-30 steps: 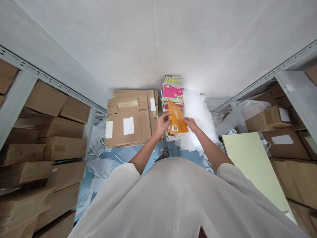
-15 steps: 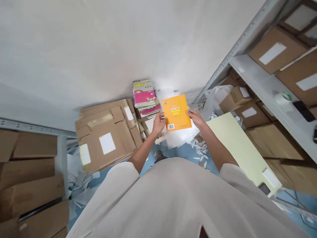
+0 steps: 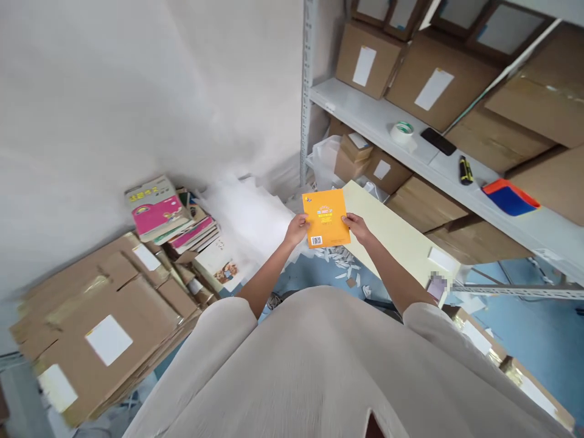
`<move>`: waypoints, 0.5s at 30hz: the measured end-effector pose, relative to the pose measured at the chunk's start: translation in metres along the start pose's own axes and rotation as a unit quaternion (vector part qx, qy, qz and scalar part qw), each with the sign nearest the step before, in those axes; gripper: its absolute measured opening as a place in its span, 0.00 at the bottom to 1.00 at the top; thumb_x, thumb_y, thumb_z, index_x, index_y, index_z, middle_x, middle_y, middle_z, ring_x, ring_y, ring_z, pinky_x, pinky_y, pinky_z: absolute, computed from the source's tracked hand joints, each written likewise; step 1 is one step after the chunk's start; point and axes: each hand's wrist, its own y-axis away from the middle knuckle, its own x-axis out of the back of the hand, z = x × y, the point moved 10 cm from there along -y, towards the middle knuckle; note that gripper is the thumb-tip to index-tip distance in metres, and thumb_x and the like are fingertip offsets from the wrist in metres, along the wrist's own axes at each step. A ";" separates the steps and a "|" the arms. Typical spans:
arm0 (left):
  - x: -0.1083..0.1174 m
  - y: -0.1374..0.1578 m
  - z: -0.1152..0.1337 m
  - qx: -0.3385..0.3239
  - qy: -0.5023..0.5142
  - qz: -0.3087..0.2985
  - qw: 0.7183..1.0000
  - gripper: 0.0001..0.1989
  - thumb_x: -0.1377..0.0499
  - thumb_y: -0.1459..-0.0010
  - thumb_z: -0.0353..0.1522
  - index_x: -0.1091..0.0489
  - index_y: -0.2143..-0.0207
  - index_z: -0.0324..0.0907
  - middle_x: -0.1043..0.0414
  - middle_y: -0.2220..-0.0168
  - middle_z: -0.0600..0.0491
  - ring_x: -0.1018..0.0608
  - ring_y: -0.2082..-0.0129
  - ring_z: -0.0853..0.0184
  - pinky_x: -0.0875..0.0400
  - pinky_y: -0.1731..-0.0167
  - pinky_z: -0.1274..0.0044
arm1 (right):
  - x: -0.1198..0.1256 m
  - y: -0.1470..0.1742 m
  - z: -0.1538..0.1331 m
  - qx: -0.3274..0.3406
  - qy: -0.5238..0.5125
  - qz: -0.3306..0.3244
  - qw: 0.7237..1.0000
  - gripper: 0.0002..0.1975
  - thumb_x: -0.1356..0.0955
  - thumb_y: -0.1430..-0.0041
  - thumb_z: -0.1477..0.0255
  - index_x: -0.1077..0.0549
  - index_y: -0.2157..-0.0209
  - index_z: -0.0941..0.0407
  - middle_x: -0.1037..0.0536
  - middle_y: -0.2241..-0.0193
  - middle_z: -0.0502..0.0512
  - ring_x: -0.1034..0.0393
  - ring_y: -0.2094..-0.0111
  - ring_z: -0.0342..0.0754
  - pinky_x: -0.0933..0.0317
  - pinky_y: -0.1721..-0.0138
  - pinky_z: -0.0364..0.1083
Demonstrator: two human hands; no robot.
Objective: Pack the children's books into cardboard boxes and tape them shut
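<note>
An orange book (image 3: 325, 219) with a barcode at its lower left corner is held out in front of my body. My left hand (image 3: 297, 230) grips its left edge, fingers closed on it. On the opposite edge my right hand (image 3: 356, 227) pinches the book with the thumb on top. Beneath and behind the book's right side lies a pale yellow tabletop (image 3: 387, 234). Off to the left stands a stack of books (image 3: 157, 210) with a pink and grey cover on top.
Flattened cardboard (image 3: 150, 310) lies at left, with white sheets (image 3: 255, 213) beyond the books. On the right, a metal shelf (image 3: 365, 112) bears cardboard boxes (image 3: 369, 61), a tape roll (image 3: 402, 131), a black phone-like object (image 3: 438, 141) and a yellow-black cutter (image 3: 465, 170). Paper scraps (image 3: 342, 260) litter the blue floor.
My view and body have turned right, so the books and cardboard now sit further left. The orange book, still in both hands, has come from over the white sheets to the yellow tabletop's edge.
</note>
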 end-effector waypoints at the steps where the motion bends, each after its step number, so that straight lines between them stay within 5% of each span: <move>1: -0.024 -0.003 -0.004 0.025 0.015 -0.017 0.999 0.14 0.33 0.42 0.28 0.26 0.53 0.45 0.14 0.54 0.48 0.12 0.50 0.57 0.18 0.44 0.65 | 0.020 0.001 0.011 -0.008 -0.001 0.015 1.000 0.29 0.20 0.55 0.41 0.20 0.65 0.51 0.15 0.63 0.54 0.22 0.59 0.53 0.28 0.54 0.51; 7: -0.143 -0.013 -0.024 0.119 0.027 -0.079 0.989 0.15 0.34 0.43 0.26 0.28 0.54 0.45 0.14 0.57 0.49 0.11 0.51 0.57 0.18 0.44 0.64 | 0.115 0.013 0.076 -0.061 -0.022 0.100 0.993 0.29 0.22 0.58 0.41 0.23 0.66 0.50 0.18 0.66 0.51 0.25 0.62 0.51 0.29 0.57 0.50; 15: -0.249 -0.034 -0.049 0.158 -0.042 -0.183 0.969 0.20 0.29 0.44 0.28 0.24 0.49 0.44 0.13 0.49 0.45 0.14 0.42 0.53 0.21 0.39 0.66 | 0.196 0.034 0.151 -0.165 -0.030 0.218 0.961 0.18 0.22 0.50 0.53 0.24 0.68 0.51 0.19 0.68 0.52 0.26 0.63 0.51 0.31 0.60 0.49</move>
